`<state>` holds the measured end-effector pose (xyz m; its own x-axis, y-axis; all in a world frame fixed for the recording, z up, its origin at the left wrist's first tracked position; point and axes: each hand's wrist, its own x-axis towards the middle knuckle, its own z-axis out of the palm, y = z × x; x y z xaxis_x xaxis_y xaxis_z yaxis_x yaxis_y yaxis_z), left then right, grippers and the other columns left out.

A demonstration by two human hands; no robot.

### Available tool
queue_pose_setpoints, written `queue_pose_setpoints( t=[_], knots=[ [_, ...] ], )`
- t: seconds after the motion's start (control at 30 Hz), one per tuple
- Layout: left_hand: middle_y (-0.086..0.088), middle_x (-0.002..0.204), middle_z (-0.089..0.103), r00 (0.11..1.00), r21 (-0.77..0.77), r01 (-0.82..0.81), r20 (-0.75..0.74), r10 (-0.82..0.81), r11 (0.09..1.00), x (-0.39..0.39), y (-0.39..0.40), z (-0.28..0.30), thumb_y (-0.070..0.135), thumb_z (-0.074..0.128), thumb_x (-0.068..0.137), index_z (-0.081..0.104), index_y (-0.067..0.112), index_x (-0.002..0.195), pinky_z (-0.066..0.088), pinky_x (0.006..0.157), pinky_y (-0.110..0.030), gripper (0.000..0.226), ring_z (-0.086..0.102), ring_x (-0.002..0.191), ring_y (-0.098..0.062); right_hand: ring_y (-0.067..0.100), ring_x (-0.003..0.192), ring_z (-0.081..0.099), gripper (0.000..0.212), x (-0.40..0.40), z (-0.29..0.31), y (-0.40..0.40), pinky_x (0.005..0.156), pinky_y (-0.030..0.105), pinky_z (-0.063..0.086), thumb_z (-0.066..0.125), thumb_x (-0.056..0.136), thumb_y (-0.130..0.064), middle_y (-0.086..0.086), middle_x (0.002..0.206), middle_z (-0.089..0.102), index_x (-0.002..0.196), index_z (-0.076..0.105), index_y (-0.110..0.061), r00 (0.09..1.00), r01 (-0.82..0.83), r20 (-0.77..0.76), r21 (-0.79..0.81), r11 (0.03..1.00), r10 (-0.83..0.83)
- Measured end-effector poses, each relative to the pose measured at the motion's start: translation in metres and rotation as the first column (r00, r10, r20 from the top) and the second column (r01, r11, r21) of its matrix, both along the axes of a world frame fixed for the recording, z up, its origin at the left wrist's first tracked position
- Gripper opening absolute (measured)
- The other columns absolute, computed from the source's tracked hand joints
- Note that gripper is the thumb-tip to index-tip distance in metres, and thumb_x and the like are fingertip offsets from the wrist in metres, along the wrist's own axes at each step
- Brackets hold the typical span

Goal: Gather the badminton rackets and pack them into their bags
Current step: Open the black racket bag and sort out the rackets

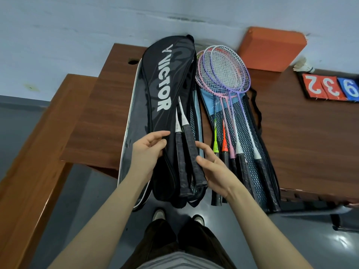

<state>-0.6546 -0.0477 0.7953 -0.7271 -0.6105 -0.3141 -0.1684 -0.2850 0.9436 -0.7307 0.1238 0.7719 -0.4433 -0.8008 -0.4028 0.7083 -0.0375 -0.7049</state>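
Pinching the black Victor racket bag (167, 105) flap, my left hand (148, 152) keeps it open; right hand (210, 167), fingers apart, steadies two dark-gripped rackets (186, 152).

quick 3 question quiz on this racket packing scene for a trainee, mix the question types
1. True or false: the black bag is zipped fully shut.
2. Multiple choice: the loose rackets right of the black bag lie on: A) the floor B) a mesh bag C) the orange block
3. Fill in: the left hand holds the black bag's ___ edge.

Key
1. False: two dark racket handles show through its open side.
2. B
3. Open. The right hand is spread beside the handles, gripping nothing.
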Motion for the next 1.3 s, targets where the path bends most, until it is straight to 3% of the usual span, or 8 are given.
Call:
queue_pose_setpoints(
  t=[0.13, 0.33, 0.6, 0.73, 0.87, 1.03, 1.13, 1.3],
  knots=[
    [0.003, 0.094, 0.068, 0.994, -0.265, 0.108, 0.038, -0.101, 0.958, -0.001, 0.008, 0.001, 0.003, 0.060, 0.085, 0.070, 0.023, 0.100, 0.047, 0.077, -0.013, 0.027, 0.062, 0.083, -0.004, 0.025, 0.087, 0.065, 0.056, 0.001, 0.001, -0.003, 0.076, 0.036, 0.056, 0.070, 0.077, -0.011, 0.016, 0.104, 0.066, 0.129, 0.050, -0.015, 0.994, 0.108, -0.033, 0.053, 0.993, -0.106],
    [0.010, 0.100, 0.042, 0.923, -0.543, 0.380, 0.277, -0.267, 0.749, 0.028, 0.030, 0.002, 0.023, 0.066, 0.081, 0.039, 0.039, 0.133, 0.035, 0.079, -0.001, 0.060, 0.048, 0.092, 0.004, 0.035, 0.100, 0.054, 0.048, 0.010, -0.002, -0.004, 0.087, 0.044, 0.051, 0.074, 0.075, -0.015, 0.024, 0.114, 0.062, 0.121, 0.061, -0.023, 0.986, 0.151, -0.087, 0.115, 0.982, -0.141],
    [0.002, 0.097, 0.050, 0.947, -0.777, 0.317, 0.227, -0.229, 0.543, 0.064, 0.050, -0.010, 0.030, 0.060, 0.084, 0.064, 0.020, 0.105, 0.040, 0.075, -0.011, 0.024, 0.052, 0.081, -0.005, 0.018, 0.063, 0.053, 0.020, 0.021, -0.003, -0.003, 0.063, 0.032, 0.045, 0.072, 0.079, -0.018, 0.011, 0.081, 0.057, 0.094, 0.059, -0.023, 0.957, 0.257, -0.186, 0.200, 0.946, -0.220],
    [-0.008, 0.103, 0.050, 0.930, -0.842, 0.353, 0.271, -0.247, 0.408, 0.067, 0.060, -0.012, 0.035, 0.050, 0.086, 0.062, 0.010, 0.112, 0.039, 0.077, -0.013, 0.038, 0.048, 0.079, -0.007, 0.018, 0.064, 0.056, 0.013, 0.018, -0.002, 0.001, 0.063, 0.031, 0.046, 0.066, 0.083, -0.012, 0.003, 0.070, 0.062, 0.089, 0.055, -0.017, 0.941, 0.302, -0.206, 0.150, 0.941, -0.270],
    [-0.006, 0.117, 0.044, 0.903, -0.786, 0.423, 0.322, -0.285, 0.452, 0.072, 0.068, -0.016, 0.044, 0.066, 0.077, 0.054, 0.011, 0.124, 0.027, 0.091, -0.005, 0.058, 0.040, 0.101, -0.002, 0.006, 0.063, 0.060, 0.008, 0.016, -0.005, 0.009, 0.065, 0.024, 0.049, 0.059, 0.088, -0.009, -0.010, 0.063, 0.063, 0.089, 0.052, -0.012, 0.938, 0.260, -0.258, 0.091, 0.961, -0.230],
    [-0.001, 0.115, 0.046, 0.942, -0.801, 0.325, 0.230, -0.244, 0.502, 0.071, 0.067, -0.012, 0.029, 0.073, 0.074, 0.057, 0.009, 0.123, 0.034, 0.095, -0.009, 0.055, 0.044, 0.104, -0.002, 0.016, 0.091, 0.061, 0.039, 0.018, -0.001, 0.025, 0.077, 0.029, 0.048, 0.052, 0.090, -0.015, 0.006, 0.110, 0.063, 0.130, 0.051, -0.016, 0.989, 0.078, -0.118, -0.065, 0.995, -0.085],
    [0.002, 0.106, 0.052, 0.987, -0.809, 0.155, 0.106, -0.119, 0.567, 0.065, 0.071, -0.006, 0.018, 0.076, 0.073, 0.064, 0.010, 0.115, 0.037, 0.089, -0.005, 0.044, 0.048, 0.096, 0.002, 0.013, 0.087, 0.058, 0.042, 0.025, 0.002, 0.031, 0.073, 0.022, 0.046, 0.051, 0.091, -0.016, 0.000, 0.105, 0.064, 0.133, 0.050, -0.023, 0.989, 0.055, -0.133, -0.088, 0.995, -0.066],
    [0.002, 0.100, 0.056, 0.994, -0.769, 0.099, 0.101, -0.033, 0.632, 0.067, 0.073, -0.007, 0.012, 0.077, 0.072, 0.068, 0.014, 0.107, 0.043, 0.083, -0.009, 0.036, 0.052, 0.091, -0.001, 0.013, 0.079, 0.055, 0.034, 0.042, 0.013, 0.022, 0.069, 0.026, 0.040, 0.059, 0.085, -0.023, -0.005, 0.087, 0.065, 0.119, 0.060, -0.022, 0.973, 0.153, -0.174, 0.002, 0.988, -0.151]
  ],
)
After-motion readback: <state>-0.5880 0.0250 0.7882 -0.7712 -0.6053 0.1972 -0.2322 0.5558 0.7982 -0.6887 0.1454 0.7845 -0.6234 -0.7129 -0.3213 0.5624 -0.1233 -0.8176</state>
